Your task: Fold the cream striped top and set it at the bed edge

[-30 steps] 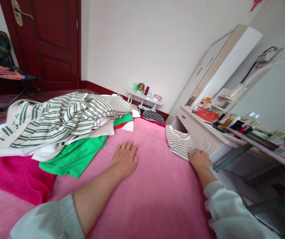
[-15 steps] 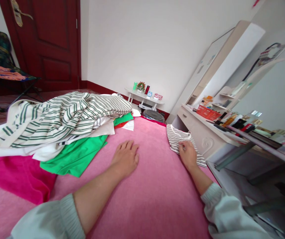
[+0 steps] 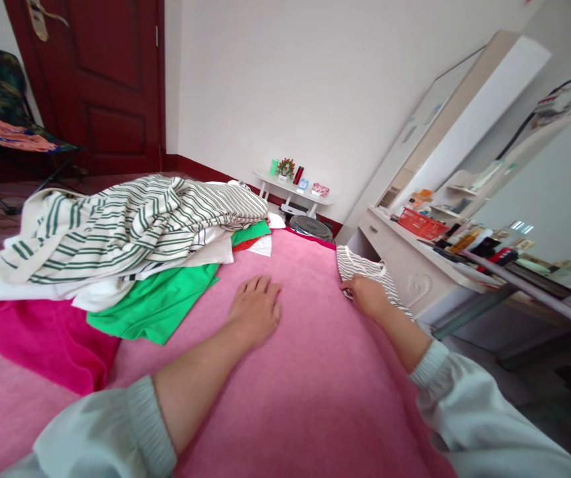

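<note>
My left hand [image 3: 255,309] lies flat and open on the pink bed cover [image 3: 305,392], fingers spread, holding nothing. My right hand [image 3: 368,295] rests on the near left edge of a small folded black-and-white striped garment [image 3: 365,272] at the bed's right edge, its fingers curled over the cloth. A heap of clothes sits to the left: a green-and-cream striped top [image 3: 126,226] on white pieces, a green garment [image 3: 159,302] and a magenta one [image 3: 41,338].
A white dressing table [image 3: 415,265] with a red basket [image 3: 419,224] and bottles stands right of the bed. A small white shelf [image 3: 295,189] with trinkets is by the far wall. A dark red door [image 3: 96,79] and folding chair [image 3: 1,119] are at the back left.
My right hand has slid from the striped garment's near right corner across to its left edge. My left hand has stayed flat on the cover.
</note>
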{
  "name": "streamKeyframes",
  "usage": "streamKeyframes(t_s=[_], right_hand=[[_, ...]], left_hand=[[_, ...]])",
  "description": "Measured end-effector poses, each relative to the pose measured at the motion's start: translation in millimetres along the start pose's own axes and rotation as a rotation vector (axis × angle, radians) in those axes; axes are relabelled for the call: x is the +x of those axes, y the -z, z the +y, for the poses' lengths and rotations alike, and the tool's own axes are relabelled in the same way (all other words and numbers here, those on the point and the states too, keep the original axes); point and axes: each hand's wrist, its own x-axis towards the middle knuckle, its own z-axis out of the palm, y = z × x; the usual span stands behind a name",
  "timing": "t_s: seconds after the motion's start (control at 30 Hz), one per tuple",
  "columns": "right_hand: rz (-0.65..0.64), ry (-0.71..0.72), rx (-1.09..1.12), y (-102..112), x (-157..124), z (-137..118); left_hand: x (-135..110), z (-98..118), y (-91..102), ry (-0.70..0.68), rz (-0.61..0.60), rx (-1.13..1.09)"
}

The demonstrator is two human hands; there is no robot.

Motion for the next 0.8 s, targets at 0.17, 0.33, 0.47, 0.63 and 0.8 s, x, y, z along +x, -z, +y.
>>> streamKeyframes(t_s=[0.17, 0.33, 0.47, 0.63, 0.8], right_hand=[[-0.118, -0.035, -0.118, 22, 9, -3], [-0.094, -0.077, -0.055, 28, 12, -2], [0.005, -0.074, 0.167, 16, 3, 1], [0.237, -0.132, 0.311, -24, -18, 1], [0.104, -0.144, 0.352, -59, -32, -14]], left_hand=[[0, 0, 0.3, -0.003, -0.003, -0.004], [0, -1, -0.2, -0.003, 0.001, -0.015], [0, -1, 0.1, -0.004, 0.000, -0.022], [0, -1, -0.8, 0.002, 0.000, -0.027], [0, -1, -1.5, -0.001, 0.004, -0.022]])
